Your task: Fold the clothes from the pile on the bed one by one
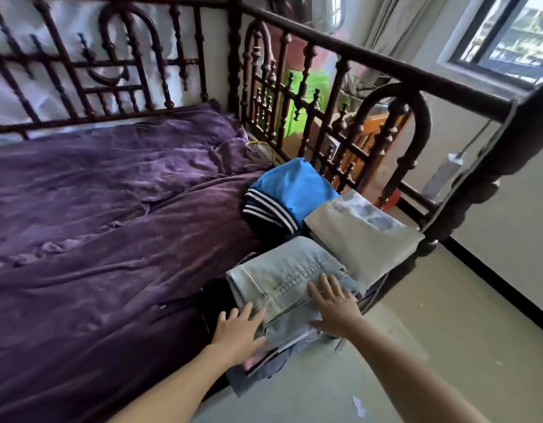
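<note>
Left hand (pixel 238 334) lies flat with straight fingers on the left edge of the folded jeans (pixel 282 282), grasping nothing, only pressing. On my feed those jeans are pale blue denim, folded into a thick rectangle with a stitched seam across the top and a frayed hem at the right. They sit on a small stack at the near right corner of the bed, and the lowest layers of that stack hang over the bed's edge toward the floor (pixel 447 331). Just left of the stack a black garment (pixel 215 300) shows from under it. Behind, from left to right, I see a black piece with white stripes (pixel 270 212), a bright blue garment (pixel 297 184) lying on it, and a folded beige piece (pixel 362 236) with a pale print. For room, the purple cover (pixel 111 224) spreads wide and rumpled over the whole left side, while on the right the dark wooden rail (pixel 325 44) closes in just behind the folded pieces. Both forearms reach in from the bottom. Right hand (pixel 336 306) rests palm down on the jeans' right part, fingers spread and straight, released, thumb pointing toward the left hand
</note>
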Tool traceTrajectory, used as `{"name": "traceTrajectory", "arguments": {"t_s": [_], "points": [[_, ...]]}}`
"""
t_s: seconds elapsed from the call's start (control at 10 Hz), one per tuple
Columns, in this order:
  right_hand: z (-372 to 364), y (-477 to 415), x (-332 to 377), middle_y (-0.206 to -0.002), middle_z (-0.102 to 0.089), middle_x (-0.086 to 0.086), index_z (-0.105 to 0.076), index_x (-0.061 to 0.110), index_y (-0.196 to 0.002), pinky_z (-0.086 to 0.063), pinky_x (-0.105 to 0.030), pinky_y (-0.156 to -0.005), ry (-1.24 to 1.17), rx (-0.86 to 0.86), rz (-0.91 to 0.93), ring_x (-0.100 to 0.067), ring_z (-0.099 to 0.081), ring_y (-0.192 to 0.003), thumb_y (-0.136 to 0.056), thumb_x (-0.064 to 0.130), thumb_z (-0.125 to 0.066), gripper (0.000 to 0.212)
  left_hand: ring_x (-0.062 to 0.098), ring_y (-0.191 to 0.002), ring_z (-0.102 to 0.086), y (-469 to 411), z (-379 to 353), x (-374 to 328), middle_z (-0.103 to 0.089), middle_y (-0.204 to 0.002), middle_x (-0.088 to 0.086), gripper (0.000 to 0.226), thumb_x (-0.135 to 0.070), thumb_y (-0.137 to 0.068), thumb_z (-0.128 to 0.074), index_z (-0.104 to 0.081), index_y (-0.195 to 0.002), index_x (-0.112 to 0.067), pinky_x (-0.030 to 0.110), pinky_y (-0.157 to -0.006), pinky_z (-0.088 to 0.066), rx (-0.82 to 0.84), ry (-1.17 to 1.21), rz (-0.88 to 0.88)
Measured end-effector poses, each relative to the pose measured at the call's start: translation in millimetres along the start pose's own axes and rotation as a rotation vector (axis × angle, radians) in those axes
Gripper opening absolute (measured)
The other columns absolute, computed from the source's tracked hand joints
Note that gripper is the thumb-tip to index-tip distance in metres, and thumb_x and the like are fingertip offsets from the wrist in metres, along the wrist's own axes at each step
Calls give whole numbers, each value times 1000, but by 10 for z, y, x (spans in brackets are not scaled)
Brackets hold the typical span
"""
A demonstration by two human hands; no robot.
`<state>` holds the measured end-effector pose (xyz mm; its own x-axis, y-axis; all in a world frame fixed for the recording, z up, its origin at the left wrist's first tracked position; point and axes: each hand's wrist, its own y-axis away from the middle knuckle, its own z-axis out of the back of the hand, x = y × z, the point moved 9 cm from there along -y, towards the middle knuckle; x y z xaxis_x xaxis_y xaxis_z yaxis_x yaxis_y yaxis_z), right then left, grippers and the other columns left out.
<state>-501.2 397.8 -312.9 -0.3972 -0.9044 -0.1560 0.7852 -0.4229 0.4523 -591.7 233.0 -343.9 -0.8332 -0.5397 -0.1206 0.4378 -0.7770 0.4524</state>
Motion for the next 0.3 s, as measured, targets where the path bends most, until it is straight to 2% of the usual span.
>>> {"name": "traceTrajectory", "arguments": {"t_s": [0.2, 0.3], "points": [[-26, 13, -9, -156, 16, -15, 6, 20, -151, -11, -52, -115, -42, 75, 10, -36, 10, -144, -88, 59, -47, 92, 32, -139, -19, 30, 44, -37, -6, -158, 2, 63, -52, -95, -33, -8, -149, -33, 49, -110, -17, 38, 3, 43], [323, -30, 37, -156, -13, -12, -22, 20, -148, -22, -49, -110, -10, -6, 14, -32, -13, -143, -89, 62, -40, 75, 26, -139, -18, 34, 285, 21, -17, -156, 0, 59, -51, -95, -35, -19, -148, -32, 49, -110, -14, -48, 47, 29]]}}
